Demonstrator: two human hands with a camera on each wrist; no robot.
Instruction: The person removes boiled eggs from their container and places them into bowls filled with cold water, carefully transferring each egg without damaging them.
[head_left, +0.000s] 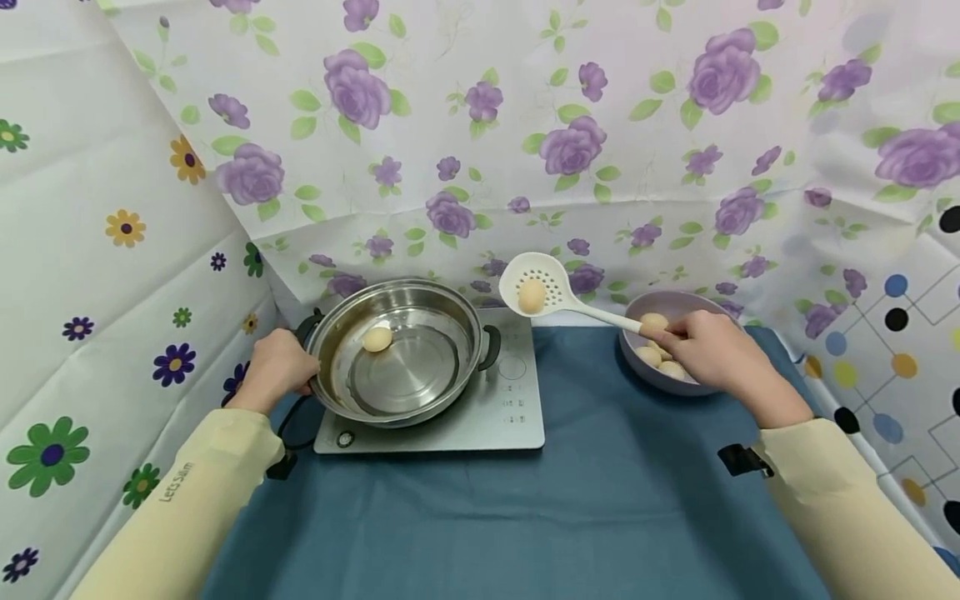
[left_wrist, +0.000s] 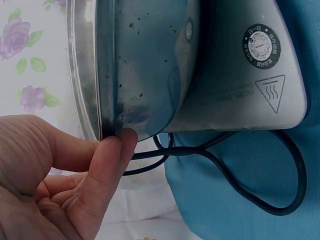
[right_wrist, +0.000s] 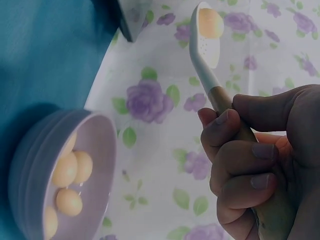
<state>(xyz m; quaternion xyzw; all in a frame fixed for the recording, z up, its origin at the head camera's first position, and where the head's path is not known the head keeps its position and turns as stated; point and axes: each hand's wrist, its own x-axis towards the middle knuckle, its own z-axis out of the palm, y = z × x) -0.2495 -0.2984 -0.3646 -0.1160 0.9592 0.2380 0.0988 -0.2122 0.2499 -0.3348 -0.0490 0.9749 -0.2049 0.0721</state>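
Observation:
My right hand [head_left: 708, 350] grips the wooden handle of a white slotted spoon [head_left: 558, 292], fingers wrapped round it in the right wrist view. One egg [head_left: 532, 296] lies in the spoon's holed bowl, raised to the right of the pot. Beneath the right hand stands a purple bowl [right_wrist: 102, 150] with several eggs [right_wrist: 69, 202] inside. My left hand [head_left: 277, 367] holds the left side of a steel pot [head_left: 405, 367]; in the left wrist view thumb and fingers pinch its rim. Inside the pot, another egg [head_left: 377, 339] sits in shallow liquid toward the back left.
The pot stands on a silver induction cooker [head_left: 517, 417] with touch markings at its right. A black cord [left_wrist: 220, 162] loops beside the cooker's left edge. Blue cloth [head_left: 525, 517] covers the table, and flowered sheets [head_left: 465, 125] hang behind and at the sides.

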